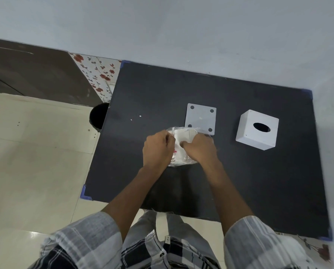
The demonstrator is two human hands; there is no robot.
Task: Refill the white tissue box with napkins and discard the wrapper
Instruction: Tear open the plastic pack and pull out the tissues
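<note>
A: Both hands are closed on the clear plastic wrapper (182,152) round the white stack of napkins (183,137), in the middle of the dark matte surface (152,94). The left hand (158,147) pinches the film at one side; the right hand (200,146) grips the other.

B: The person should probably pull the film apart, not the paper, so the stack stays square.

A: Agreed. The white cube tissue box (257,130) stands apart toward the right edge, its flat white base plate (200,118) just beyond the pack.

B: The dark round bin (98,117) at the left edge looks suited to the wrapper.
</note>
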